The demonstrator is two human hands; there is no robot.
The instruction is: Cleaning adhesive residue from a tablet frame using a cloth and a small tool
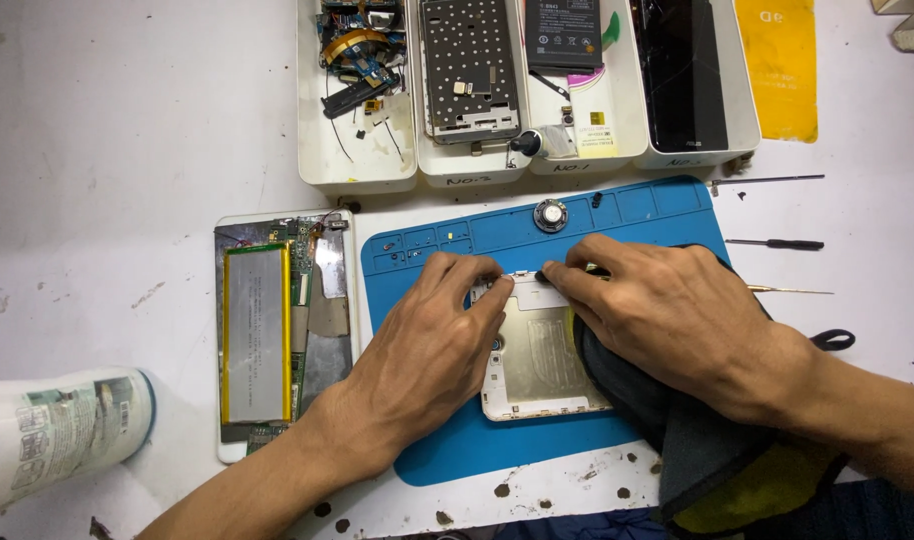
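**Pressing at the top edge of an opened phone shell**

Working on a blue mat point(617, 215) laid on a white surface point(107, 180). Left hand point(427, 340) resting over the left side of a white phone shell point(537, 365), fingers curled down onto its upper left corner, pinching the edge. Right hand point(667, 310) lying across the shell's upper right, fingertips pressed to the top edge just beside the left fingers; closed or gripping cannot be told. Dark cloth point(697, 440) under the right wrist, overlapping the shell's right side. Small round metal part point(550, 215) near the mat's top edge. Opened tablet with a silver battery point(255, 335) just left of the mat. White trays point(357, 165) of phone parts behind. Thin tools point(777, 243) right of the mat. White bottle point(57, 430) lying at lower left.
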